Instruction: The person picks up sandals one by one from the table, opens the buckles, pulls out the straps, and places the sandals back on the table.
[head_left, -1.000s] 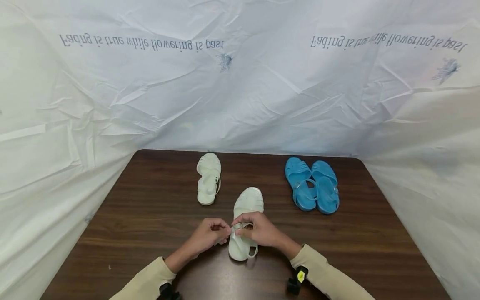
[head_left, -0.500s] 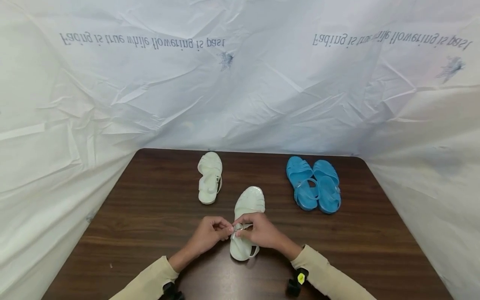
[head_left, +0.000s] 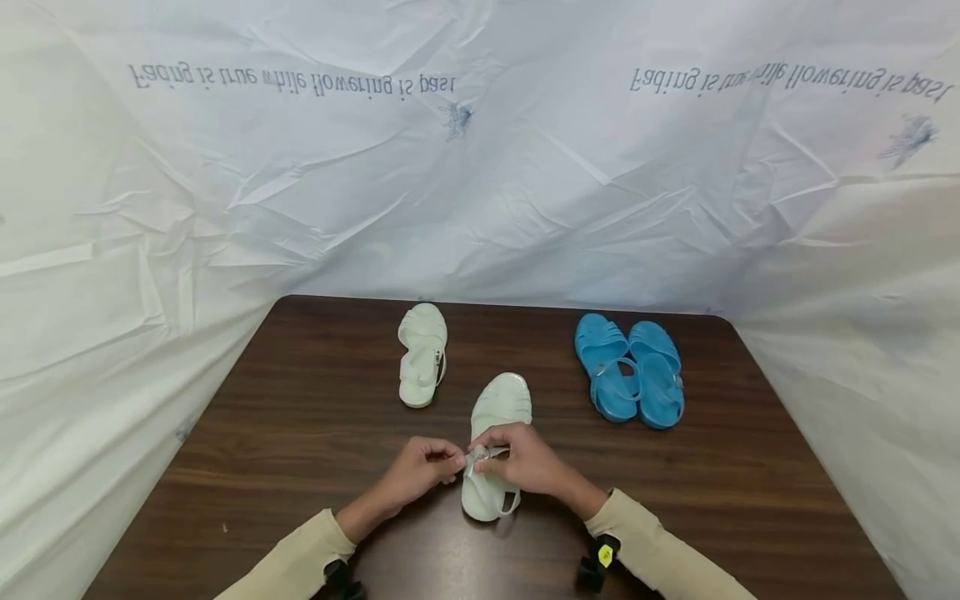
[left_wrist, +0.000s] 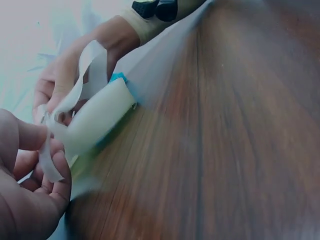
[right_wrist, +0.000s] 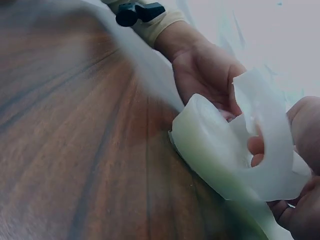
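Observation:
A white sandal (head_left: 502, 402) lies on the table with its toe pointing away from me, both hands at its ankle strap. My left hand (head_left: 418, 477) pinches the free end of that strap (left_wrist: 48, 161) between thumb and fingers, left of the sandal. From the right, my right hand (head_left: 531, 460) grips the strap by the small buckle (head_left: 478, 454), thumb below and forefinger above. In the right wrist view the heel (right_wrist: 200, 135) and the wide side band (right_wrist: 275, 145) are near the lens, and part of the right fingers is hidden behind them.
Another white sandal (head_left: 423, 358) lies farther back on the left. Two blue sandals (head_left: 604, 362) rest side by side at the back right. Dark wood table (head_left: 300, 400) with rounded far corners; white printed sheeting (head_left: 480, 192) hangs behind and at both sides.
The left fingertips have drawn slightly left from the buckle, and a little more strap shows between the hands. The right hand keeps its grip; the sandals stay in place.

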